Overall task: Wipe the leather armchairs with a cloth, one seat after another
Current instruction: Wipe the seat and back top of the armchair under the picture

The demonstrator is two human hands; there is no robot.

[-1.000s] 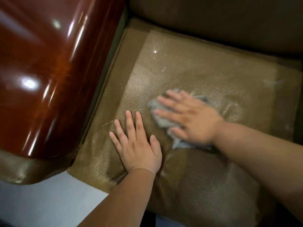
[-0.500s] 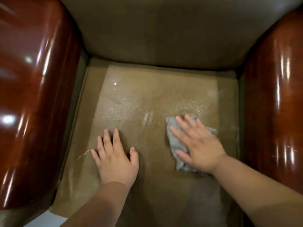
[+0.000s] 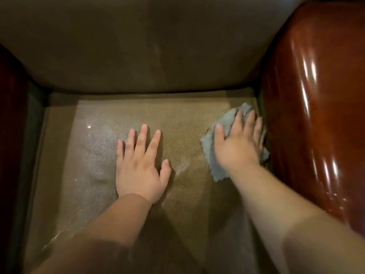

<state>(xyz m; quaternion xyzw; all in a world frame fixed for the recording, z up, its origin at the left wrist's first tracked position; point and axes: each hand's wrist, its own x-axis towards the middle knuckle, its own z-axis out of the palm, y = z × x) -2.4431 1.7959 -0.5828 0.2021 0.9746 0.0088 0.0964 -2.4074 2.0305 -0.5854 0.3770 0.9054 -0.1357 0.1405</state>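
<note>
The armchair's backrest [image 3: 138, 46] fills the upper part of the view, a broad, softly rounded cushion of dull olive-brown leather with faint pale streaks. Below it lies the seat cushion [image 3: 183, 125], a flat, roughly square pad in the same olive-brown leather, its pebbled grain plain to see and a lighter, shinier patch across its middle and left part. On the right rises a bulging armrest [image 3: 316, 115] of glossy reddish-brown wood, smooth and rounded, with bright streaks of reflected light; a second armrest [image 3: 9, 115], dark and mostly in shadow, edges the left side. Two bare forearms reach in from the bottom. The left hand [image 3: 138, 165] lies flat on the middle of the seat, palm down, fingers straight and slightly spread, its grip released and holding nothing. The right hand [image 3: 239, 143] presses flat on the cloth [image 3: 217, 165] with straight fingers, not curled round it, so its grip is also released. The cloth is a small, grey, crumpled rag with a ragged edge, bunched under the palm at the seat's far right, just beside the right armrest and near the back corner.
</note>
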